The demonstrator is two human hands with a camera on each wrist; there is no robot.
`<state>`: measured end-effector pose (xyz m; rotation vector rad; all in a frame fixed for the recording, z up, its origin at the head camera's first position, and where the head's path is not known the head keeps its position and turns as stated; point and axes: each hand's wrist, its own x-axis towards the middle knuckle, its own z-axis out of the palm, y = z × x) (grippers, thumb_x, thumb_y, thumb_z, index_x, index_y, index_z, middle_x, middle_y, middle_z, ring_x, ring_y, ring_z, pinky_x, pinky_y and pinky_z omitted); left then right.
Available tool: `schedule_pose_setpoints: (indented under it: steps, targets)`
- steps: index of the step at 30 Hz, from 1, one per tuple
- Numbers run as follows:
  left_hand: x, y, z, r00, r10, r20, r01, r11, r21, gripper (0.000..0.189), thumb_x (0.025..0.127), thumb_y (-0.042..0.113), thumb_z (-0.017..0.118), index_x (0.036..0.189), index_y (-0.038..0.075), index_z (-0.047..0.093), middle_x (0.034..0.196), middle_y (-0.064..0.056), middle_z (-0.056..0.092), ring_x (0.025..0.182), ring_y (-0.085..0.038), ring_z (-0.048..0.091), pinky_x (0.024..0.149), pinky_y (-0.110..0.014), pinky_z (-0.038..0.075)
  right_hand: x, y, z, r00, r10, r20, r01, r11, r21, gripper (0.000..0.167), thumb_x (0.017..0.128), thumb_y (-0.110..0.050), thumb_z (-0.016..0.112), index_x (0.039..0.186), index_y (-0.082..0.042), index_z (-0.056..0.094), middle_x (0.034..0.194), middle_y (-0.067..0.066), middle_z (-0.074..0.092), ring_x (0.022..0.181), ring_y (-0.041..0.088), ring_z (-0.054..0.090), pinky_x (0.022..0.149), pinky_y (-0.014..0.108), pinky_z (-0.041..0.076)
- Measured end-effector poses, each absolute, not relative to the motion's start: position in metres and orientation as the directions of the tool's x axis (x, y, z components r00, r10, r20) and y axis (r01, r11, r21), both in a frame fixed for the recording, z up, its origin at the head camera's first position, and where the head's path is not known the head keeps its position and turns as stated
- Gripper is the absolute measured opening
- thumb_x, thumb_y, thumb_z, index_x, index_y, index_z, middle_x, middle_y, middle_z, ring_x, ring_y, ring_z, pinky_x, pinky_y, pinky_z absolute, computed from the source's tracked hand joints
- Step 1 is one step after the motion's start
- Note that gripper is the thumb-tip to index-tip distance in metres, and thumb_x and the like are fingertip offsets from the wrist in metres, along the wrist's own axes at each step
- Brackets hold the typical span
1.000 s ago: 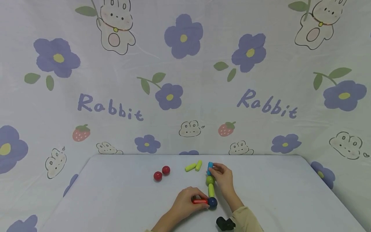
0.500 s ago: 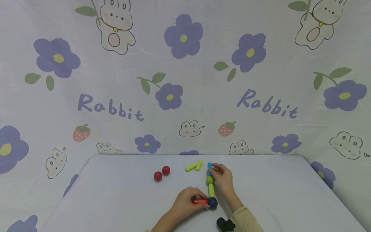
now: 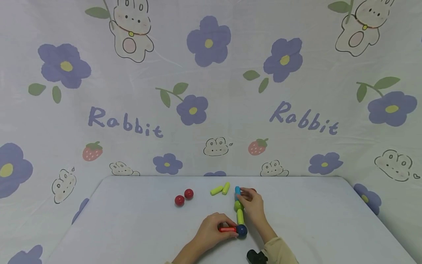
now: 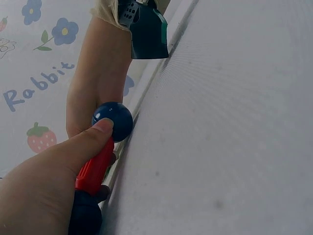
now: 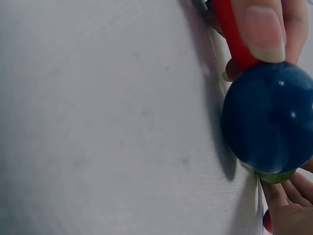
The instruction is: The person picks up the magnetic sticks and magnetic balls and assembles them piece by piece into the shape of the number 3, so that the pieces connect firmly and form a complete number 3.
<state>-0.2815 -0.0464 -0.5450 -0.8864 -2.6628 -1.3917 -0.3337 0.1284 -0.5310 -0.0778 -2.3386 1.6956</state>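
Observation:
My left hand (image 3: 211,229) grips a red magnetic rod (image 3: 228,229) between thumb and fingers. A dark blue ball (image 3: 242,230) sits at the rod's right end; the left wrist view shows a second blue ball (image 4: 85,213) at its other end. From the right-hand ball, a yellow-green rod (image 3: 240,216) runs away from me to a green ball (image 3: 239,206). Beyond it, my right hand (image 3: 254,205) pinches a light blue rod (image 3: 237,192), whose near end meets the green ball. Fingers hide part of that joint. A red ball (image 3: 253,190) peeks out behind the right fingers.
Two red balls (image 3: 184,197) lie on the white table (image 3: 132,220) to the left. A pair of loose yellow-green rods (image 3: 220,189) lies at the back, left of the light blue rod. A black wrist device (image 3: 257,256) sits at the right sleeve.
My right hand and the light blue rod have shifted slightly nearer and to the left, toward the green ball. A red ball now shows behind the right fingers. The left hand has stayed still.

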Motion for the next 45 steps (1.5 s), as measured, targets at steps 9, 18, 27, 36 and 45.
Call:
schedule_pose_setpoints:
  steps: [9,18,27,36,45]
  targets:
    - [-0.281,-0.047,-0.544,-0.842,0.473,0.258,0.482,0.447,0.754,0.026,0.069,0.046,0.071,0.091,0.032,0.068,0.077,0.021,0.058,0.068,-0.005,0.047,0.058,-0.022,0.040,-0.336,0.129,-0.534,-0.971,0.180,0.160,-0.094,0.328,-0.940,0.030,0.083,-0.007,0.063,0.111,0.001,0.059,0.096,0.012,0.062,0.085,0.020,0.060,0.069,0.028,0.049]
    - [-0.280,-0.047,-0.545,-0.836,0.475,0.275,0.495,0.438,0.750,0.026,0.069,0.046,0.071,0.091,0.032,0.068,0.077,0.021,0.058,0.067,-0.005,0.047,0.058,-0.022,0.040,-0.332,0.128,-0.531,-0.971,0.194,0.142,-0.071,0.333,-0.940,0.030,0.083,-0.011,0.063,0.111,-0.001,0.060,0.097,0.010,0.062,0.085,0.019,0.059,0.069,0.029,0.049]
    - [-0.281,-0.047,-0.547,-0.835,0.475,0.278,0.493,0.421,0.762,0.027,0.069,0.046,0.070,0.091,0.032,0.068,0.077,0.020,0.058,0.068,-0.006,0.048,0.058,-0.022,0.041,-0.325,0.130,-0.518,-0.923,0.225,0.313,-0.222,0.353,-0.909,0.024,0.083,-0.012,0.064,0.105,-0.002,0.062,0.099,0.008,0.063,0.089,0.017,0.059,0.078,0.031,0.046]
    - [-0.281,-0.046,-0.546,-0.848,0.467,0.249,0.465,0.434,0.771,0.027,0.068,0.047,0.070,0.091,0.033,0.068,0.078,0.019,0.058,0.069,-0.006,0.048,0.059,-0.023,0.042,-0.324,0.140,-0.516,-0.841,0.275,0.466,-0.371,0.334,-0.866,0.029,0.082,-0.006,0.064,0.110,-0.006,0.060,0.109,0.007,0.058,0.097,0.019,0.054,0.088,0.036,0.041]
    - [-0.281,-0.047,-0.547,-0.843,0.472,0.258,0.477,0.435,0.764,0.027,0.069,0.048,0.069,0.092,0.034,0.067,0.079,0.020,0.058,0.069,-0.005,0.048,0.059,-0.022,0.041,-0.329,0.146,-0.527,-0.880,0.292,0.375,-0.253,0.381,-0.889,0.043,0.079,0.002,0.063,0.121,0.002,0.051,0.125,0.019,0.046,0.119,0.030,0.038,0.096,0.040,0.032]
